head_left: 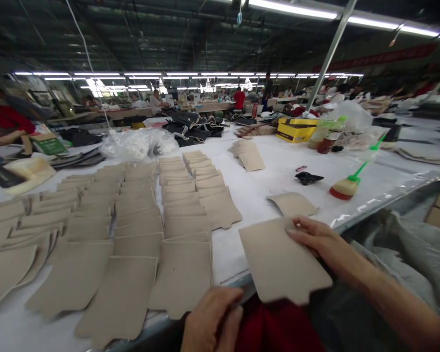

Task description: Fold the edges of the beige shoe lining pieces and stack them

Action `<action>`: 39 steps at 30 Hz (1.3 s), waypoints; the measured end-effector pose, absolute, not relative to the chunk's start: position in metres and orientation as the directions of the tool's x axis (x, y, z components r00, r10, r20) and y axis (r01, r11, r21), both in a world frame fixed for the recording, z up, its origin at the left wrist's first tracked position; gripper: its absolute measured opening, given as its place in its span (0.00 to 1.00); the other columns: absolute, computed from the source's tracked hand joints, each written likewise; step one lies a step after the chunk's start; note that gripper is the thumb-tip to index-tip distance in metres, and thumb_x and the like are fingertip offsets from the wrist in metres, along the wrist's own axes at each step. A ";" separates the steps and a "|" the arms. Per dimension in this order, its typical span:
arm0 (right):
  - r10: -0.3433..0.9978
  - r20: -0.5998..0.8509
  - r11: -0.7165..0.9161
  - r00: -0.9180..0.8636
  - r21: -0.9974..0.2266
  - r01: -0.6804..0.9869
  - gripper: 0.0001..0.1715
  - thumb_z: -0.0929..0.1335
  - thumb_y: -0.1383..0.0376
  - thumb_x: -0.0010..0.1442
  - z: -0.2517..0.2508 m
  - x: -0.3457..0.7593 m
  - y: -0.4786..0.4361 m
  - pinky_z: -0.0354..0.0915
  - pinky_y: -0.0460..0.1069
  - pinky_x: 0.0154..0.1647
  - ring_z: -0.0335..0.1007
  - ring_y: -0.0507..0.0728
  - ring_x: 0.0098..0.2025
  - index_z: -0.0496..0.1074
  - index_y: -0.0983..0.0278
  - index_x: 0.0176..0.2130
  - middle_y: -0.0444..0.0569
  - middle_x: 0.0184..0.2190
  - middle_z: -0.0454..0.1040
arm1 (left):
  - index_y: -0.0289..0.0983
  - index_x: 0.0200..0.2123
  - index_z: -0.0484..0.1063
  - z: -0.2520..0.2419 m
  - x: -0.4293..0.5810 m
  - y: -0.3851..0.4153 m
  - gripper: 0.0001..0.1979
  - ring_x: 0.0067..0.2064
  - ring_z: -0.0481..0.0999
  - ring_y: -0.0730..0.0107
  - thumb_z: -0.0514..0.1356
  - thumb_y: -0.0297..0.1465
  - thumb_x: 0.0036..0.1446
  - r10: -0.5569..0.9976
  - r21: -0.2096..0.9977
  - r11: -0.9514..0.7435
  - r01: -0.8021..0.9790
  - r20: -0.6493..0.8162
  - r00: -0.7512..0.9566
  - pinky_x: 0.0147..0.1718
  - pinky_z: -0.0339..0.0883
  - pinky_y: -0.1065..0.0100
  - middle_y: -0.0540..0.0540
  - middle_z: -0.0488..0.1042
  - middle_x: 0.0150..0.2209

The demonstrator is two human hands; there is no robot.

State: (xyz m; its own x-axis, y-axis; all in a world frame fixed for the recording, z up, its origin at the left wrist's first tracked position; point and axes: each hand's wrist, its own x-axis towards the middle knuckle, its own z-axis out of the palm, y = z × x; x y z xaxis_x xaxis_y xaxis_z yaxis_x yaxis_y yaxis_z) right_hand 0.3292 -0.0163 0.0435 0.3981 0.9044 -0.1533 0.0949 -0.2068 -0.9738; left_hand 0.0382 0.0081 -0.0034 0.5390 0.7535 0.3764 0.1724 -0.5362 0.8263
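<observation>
My right hand [313, 237] pinches the upper right edge of a flat beige panel [282, 264], thumb on top. The panel is held tilted over the table's front edge, its notched end towards me. My left hand [212, 318] is at the front edge, left of that panel, with fingers curled; whatever they may hold is hidden. Several overlapping rows of similar beige panels [135, 288] cover the left part of the table, the closest beside my left hand. Just beyond my right hand, another beige piece [292, 203] lies on the white table [256, 200].
A squeeze bottle [345, 188] with a green nozzle and a crumpled black scrap [308, 178] stand to the right. Further back are a yellow box [295, 129], clear plastic bags [139, 144] and a small beige stack [247, 155]. A person in red [7, 124] works at far left.
</observation>
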 end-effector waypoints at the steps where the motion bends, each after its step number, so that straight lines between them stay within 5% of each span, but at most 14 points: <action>1: 0.911 -0.237 -0.270 0.337 -0.961 0.053 0.22 0.75 0.50 0.53 0.037 0.316 -0.036 0.60 0.45 0.21 0.69 0.54 0.24 0.70 0.63 0.37 0.44 0.26 0.73 | 0.40 0.47 0.76 0.002 0.039 0.011 0.10 0.42 0.78 0.66 0.55 0.31 0.66 0.781 0.831 -0.519 0.201 0.365 0.507 0.43 0.73 0.70 0.44 0.79 0.42; 5: 0.919 -0.391 -0.382 0.046 -0.914 -0.135 0.17 0.74 0.53 0.58 0.003 0.260 -0.101 0.67 0.46 0.32 0.71 0.54 0.32 0.71 0.62 0.37 0.42 0.28 0.71 | 0.38 0.44 0.78 0.017 0.046 0.017 0.12 0.44 0.76 0.61 0.56 0.33 0.65 0.734 0.824 -0.458 0.333 0.139 0.665 0.46 0.69 0.65 0.43 0.80 0.42; 8: 0.900 -0.435 -0.427 0.019 -0.890 -0.159 0.19 0.71 0.48 0.61 -0.016 0.233 -0.130 0.68 0.48 0.38 0.70 0.58 0.39 0.71 0.61 0.39 0.45 0.34 0.73 | 0.38 0.32 0.80 0.016 0.054 0.019 0.12 0.34 0.74 0.67 0.56 0.29 0.61 0.545 0.832 -0.341 0.437 -0.204 0.813 0.34 0.64 0.71 0.48 0.79 0.31; 11: 0.877 -0.479 -0.474 0.029 -0.875 -0.101 0.22 0.69 0.45 0.61 -0.024 0.228 -0.140 0.67 0.48 0.37 0.69 0.58 0.38 0.69 0.60 0.37 0.45 0.33 0.71 | 0.35 0.28 0.80 0.014 0.058 0.020 0.12 0.29 0.68 0.73 0.56 0.27 0.56 0.417 0.851 -0.214 0.479 -0.364 0.833 0.26 0.56 0.74 0.51 0.73 0.26; 18: 0.925 -0.381 -0.380 0.010 -0.922 0.072 0.21 0.66 0.47 0.64 -0.017 0.239 -0.135 0.67 0.48 0.36 0.69 0.58 0.35 0.66 0.61 0.34 0.46 0.32 0.72 | 0.32 0.32 0.80 0.012 0.056 0.026 0.13 0.29 0.65 0.74 0.57 0.33 0.56 0.302 0.908 -0.074 0.413 -0.374 0.877 0.27 0.57 0.75 0.51 0.72 0.26; 21: 0.938 -0.344 -0.338 0.029 -0.898 0.281 0.19 0.64 0.49 0.65 -0.020 0.241 -0.137 0.68 0.50 0.37 0.72 0.60 0.37 0.70 0.61 0.36 0.48 0.34 0.75 | 0.33 0.31 0.80 0.005 0.056 0.028 0.11 0.29 0.65 0.74 0.59 0.32 0.53 0.261 0.897 -0.045 0.439 -0.414 0.872 0.27 0.57 0.75 0.52 0.72 0.26; 25: 0.998 -0.005 -0.046 0.064 -0.748 0.662 0.15 0.65 0.59 0.66 -0.023 0.240 -0.137 0.67 0.55 0.49 0.71 0.63 0.49 0.72 0.55 0.51 0.52 0.50 0.73 | 0.32 0.31 0.81 -0.009 0.058 0.028 0.10 0.27 0.65 0.74 0.61 0.30 0.47 0.217 0.887 0.082 0.454 -0.460 0.861 0.29 0.59 0.73 0.52 0.72 0.24; 27: 0.993 0.118 0.096 -0.025 -0.645 0.758 0.15 0.66 0.64 0.65 -0.020 0.236 -0.134 0.67 0.55 0.47 0.71 0.62 0.47 0.71 0.53 0.51 0.50 0.49 0.72 | 0.32 0.30 0.81 -0.014 0.060 0.026 0.10 0.27 0.65 0.74 0.62 0.31 0.46 0.240 0.881 0.172 0.440 -0.471 0.849 0.30 0.59 0.73 0.51 0.73 0.25; 33: 0.962 0.250 0.225 -0.113 -0.481 0.847 0.13 0.72 0.71 0.58 -0.019 0.216 -0.122 0.59 0.54 0.38 0.65 0.61 0.36 0.70 0.59 0.43 0.47 0.38 0.73 | 0.31 0.27 0.79 -0.017 0.058 0.021 0.08 0.26 0.60 0.77 0.63 0.31 0.46 0.287 0.878 0.239 0.415 -0.472 0.833 0.28 0.55 0.73 0.54 0.69 0.22; 39: 0.901 0.396 0.338 -0.176 -0.386 0.858 0.07 0.65 0.71 0.65 -0.019 0.211 -0.120 0.53 0.52 0.38 0.64 0.58 0.35 0.70 0.62 0.43 0.46 0.36 0.74 | 0.31 0.26 0.78 -0.022 0.055 0.020 0.08 0.25 0.61 0.76 0.63 0.31 0.45 0.313 0.875 0.287 0.389 -0.469 0.826 0.28 0.56 0.72 0.53 0.69 0.22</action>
